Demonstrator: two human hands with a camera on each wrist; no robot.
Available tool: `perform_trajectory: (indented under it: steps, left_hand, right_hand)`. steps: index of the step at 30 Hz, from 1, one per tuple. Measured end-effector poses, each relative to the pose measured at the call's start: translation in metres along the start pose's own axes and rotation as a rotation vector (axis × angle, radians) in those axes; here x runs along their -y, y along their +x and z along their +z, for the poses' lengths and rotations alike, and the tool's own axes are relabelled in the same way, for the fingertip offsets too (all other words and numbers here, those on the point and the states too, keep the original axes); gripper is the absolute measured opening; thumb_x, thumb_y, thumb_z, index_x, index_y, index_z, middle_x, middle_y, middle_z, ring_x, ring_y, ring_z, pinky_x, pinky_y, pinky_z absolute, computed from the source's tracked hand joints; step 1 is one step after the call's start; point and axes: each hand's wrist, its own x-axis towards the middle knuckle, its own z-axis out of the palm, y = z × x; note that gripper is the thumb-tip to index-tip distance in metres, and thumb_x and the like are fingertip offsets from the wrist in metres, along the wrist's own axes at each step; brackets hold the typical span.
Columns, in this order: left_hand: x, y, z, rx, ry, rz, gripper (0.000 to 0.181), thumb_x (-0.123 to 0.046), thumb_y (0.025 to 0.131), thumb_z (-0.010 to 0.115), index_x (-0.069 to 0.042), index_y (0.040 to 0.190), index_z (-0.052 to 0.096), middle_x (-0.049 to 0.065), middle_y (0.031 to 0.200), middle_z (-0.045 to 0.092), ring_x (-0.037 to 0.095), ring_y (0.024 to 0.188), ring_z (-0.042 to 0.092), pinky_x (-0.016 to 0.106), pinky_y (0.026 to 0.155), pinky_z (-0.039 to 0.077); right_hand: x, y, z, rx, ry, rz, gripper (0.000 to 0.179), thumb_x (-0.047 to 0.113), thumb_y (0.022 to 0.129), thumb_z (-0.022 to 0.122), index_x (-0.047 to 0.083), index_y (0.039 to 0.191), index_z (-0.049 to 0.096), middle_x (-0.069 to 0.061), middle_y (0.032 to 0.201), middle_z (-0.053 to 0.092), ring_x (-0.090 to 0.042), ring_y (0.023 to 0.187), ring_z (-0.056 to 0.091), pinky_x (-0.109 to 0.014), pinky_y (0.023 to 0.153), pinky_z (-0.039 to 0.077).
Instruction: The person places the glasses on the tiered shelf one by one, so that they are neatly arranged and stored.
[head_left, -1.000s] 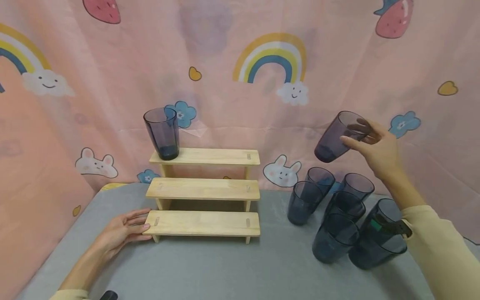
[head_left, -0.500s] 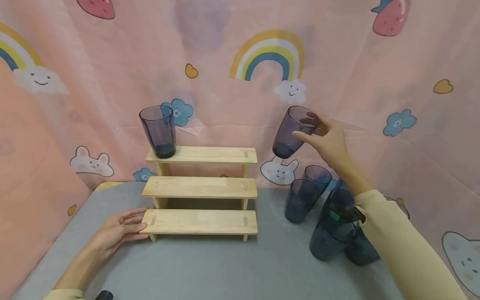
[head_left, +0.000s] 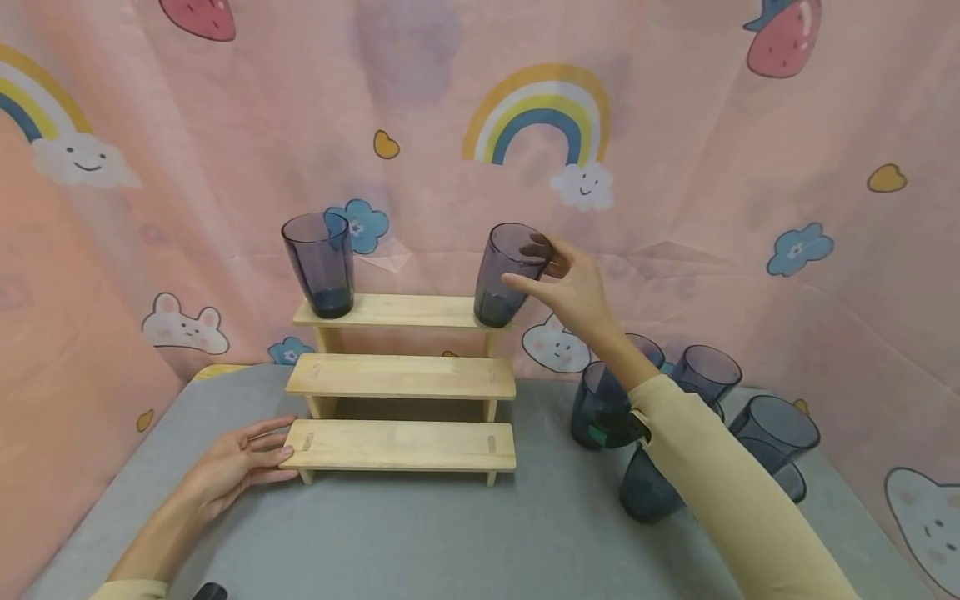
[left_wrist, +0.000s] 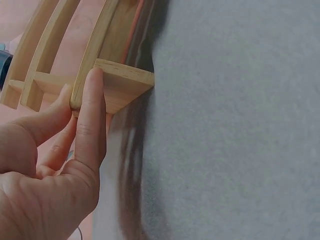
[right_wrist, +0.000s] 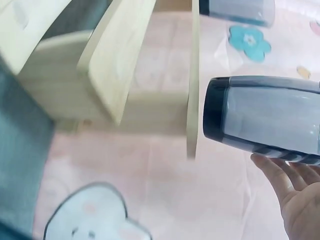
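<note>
A three-tier wooden stand sits on the grey table. With thumb and fingers, my left hand pinches the left end of its lowest step; in the left wrist view the thumb and index finger lie on opposite faces of the board. My right hand holds a tinted purple-grey drinking glass near its rim, slightly tilted, at the right end of the top step. The right wrist view shows a narrow gap between the glass base and the board. Another such glass stands upright at the top step's left end.
Several more tinted glasses stand grouped on the table's right side, partly hidden by my right sleeve. A pink patterned cloth hangs close behind the stand. A small black object shows at the bottom edge.
My right hand has carried the glass leftward from above the grouped glasses to the top step's right end, bringing it more upright. My left hand stays on the lowest step.
</note>
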Motion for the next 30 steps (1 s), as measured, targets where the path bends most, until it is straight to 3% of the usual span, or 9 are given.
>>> perform_trajectory:
  steps: [9,18,24,30]
  left_hand:
    - [0.0,-0.001,0.002,-0.003,-0.014,0.001,0.078,-0.001,0.093,0.066,0.009,0.152,0.017,0.018,0.127,0.052,0.024,0.101,0.066,0.045,0.09,0.056]
    - [0.0,-0.001,0.001,-0.007,0.004,0.011,0.077,-0.002,0.092,0.067,0.011,0.151,0.018,0.02,0.127,0.051,0.024,0.101,0.065,0.045,0.09,0.056]
    - [0.0,0.0,0.0,-0.001,0.002,0.012,0.078,-0.002,0.093,0.066,0.011,0.151,0.017,0.021,0.128,0.051,0.025,0.102,0.065,0.045,0.09,0.056]
    - [0.0,-0.001,0.001,0.007,0.016,0.009,0.075,0.0,0.094,0.063,0.011,0.151,0.015,0.022,0.129,0.05,0.025,0.102,0.065,0.044,0.09,0.056]
  right_hand:
    - [0.012,0.015,0.039,0.0,0.04,-0.011,0.073,0.025,0.077,0.085,0.011,0.141,0.053,-0.009,0.12,0.066,-0.022,0.109,0.064,-0.035,0.094,0.054]
    - [0.02,0.026,0.076,0.031,0.094,-0.016,0.071,0.028,0.076,0.086,0.012,0.138,0.056,-0.008,0.118,0.065,-0.019,0.11,0.064,-0.032,0.095,0.054]
    - [0.025,0.035,0.096,0.038,0.084,-0.01,0.073,0.027,0.076,0.086,0.01,0.139,0.054,-0.008,0.118,0.065,-0.019,0.11,0.063,-0.03,0.094,0.054]
    - [0.033,0.044,0.107,0.096,-0.01,0.021,0.074,0.033,0.078,0.084,0.007,0.139,0.053,-0.009,0.125,0.062,-0.022,0.115,0.06,-0.032,0.093,0.054]
